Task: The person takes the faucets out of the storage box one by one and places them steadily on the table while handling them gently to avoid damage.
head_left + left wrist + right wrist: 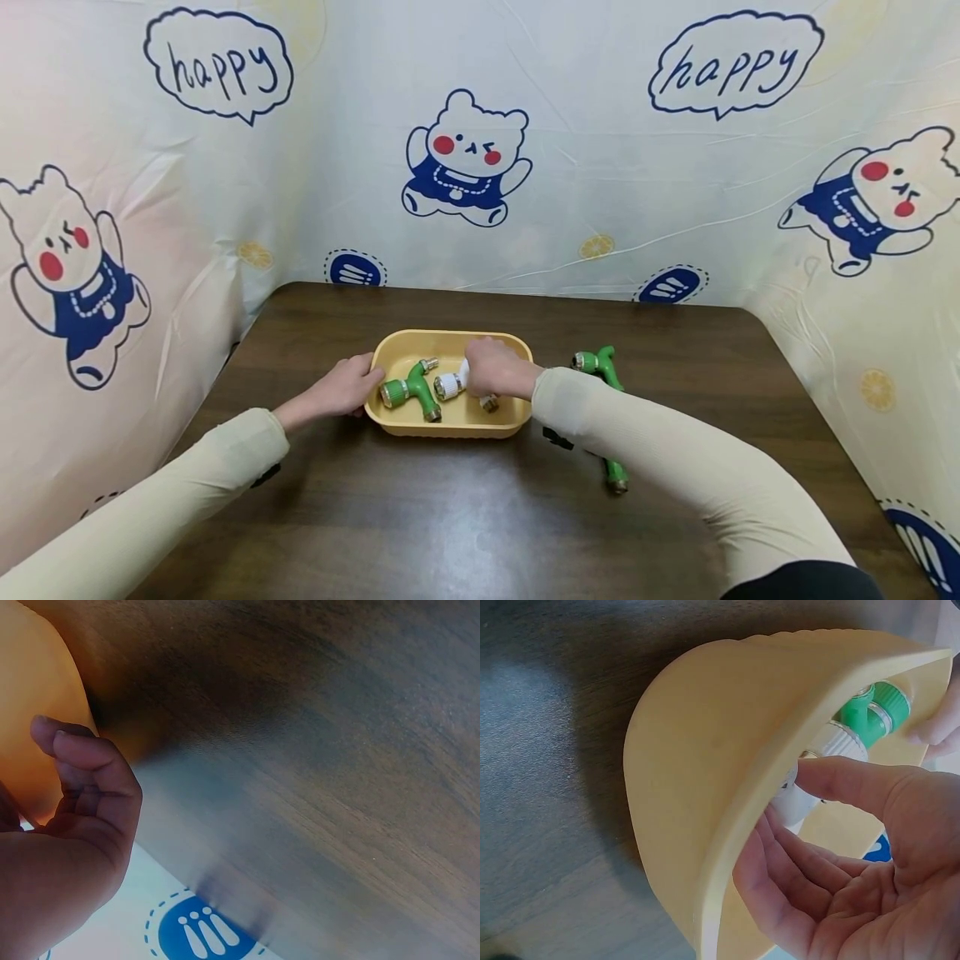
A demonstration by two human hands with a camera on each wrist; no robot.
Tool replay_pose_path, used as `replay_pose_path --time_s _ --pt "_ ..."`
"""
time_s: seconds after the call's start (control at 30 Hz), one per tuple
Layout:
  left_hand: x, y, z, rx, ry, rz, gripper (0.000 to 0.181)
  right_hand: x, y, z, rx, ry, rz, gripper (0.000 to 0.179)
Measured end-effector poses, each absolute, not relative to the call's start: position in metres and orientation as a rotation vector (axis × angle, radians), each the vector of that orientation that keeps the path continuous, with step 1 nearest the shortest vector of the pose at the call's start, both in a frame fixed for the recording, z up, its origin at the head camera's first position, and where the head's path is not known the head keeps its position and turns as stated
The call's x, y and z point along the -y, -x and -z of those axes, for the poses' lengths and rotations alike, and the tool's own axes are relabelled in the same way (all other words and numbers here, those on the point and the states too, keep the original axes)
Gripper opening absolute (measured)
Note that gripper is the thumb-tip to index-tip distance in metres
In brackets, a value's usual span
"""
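A yellow plastic basin (442, 431) stands on the brown table. My left hand (347, 386) grips its left end, with the thumb at the rim and the curled fingers (112, 776) against the outside wall. Inside the basin, a green tap (415, 389) lies on the left. Beside it is a white tap (448, 385), which my right hand (495, 367) pinches between thumb and fingers. The right wrist view shows the white tap's body (795, 806) in that grip, partly hidden by the basin's near wall and the fingers.
Right of the basin, a green tap (596, 362) lies on the wooden table (420, 517). Nearer the front, another green piece with a metal end (617, 477) shows below my right forearm, which hides part of it. A printed cloth (585, 167) hangs behind and at both sides.
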State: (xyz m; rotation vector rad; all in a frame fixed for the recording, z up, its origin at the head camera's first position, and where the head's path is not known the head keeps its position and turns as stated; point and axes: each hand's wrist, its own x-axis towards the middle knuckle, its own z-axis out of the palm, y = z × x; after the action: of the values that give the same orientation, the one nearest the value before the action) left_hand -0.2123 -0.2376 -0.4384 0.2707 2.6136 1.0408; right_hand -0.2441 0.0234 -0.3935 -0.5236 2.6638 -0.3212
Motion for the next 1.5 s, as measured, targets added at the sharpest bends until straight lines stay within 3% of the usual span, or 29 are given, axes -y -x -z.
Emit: replay_pose_path --time_s 0.67,1.5 --pt "0.237 0.214 0.44 -2.62 -0.265 -1.018 0.035 -0.025 0.246 0.392 -2.783 0.592 0.133 0.015" --pt "0.237 0.216 0.442 -2.618 -0.261 -1.013 0.038 -0.036 0.241 0.387 -2.844 0.642 0.171 0.025"
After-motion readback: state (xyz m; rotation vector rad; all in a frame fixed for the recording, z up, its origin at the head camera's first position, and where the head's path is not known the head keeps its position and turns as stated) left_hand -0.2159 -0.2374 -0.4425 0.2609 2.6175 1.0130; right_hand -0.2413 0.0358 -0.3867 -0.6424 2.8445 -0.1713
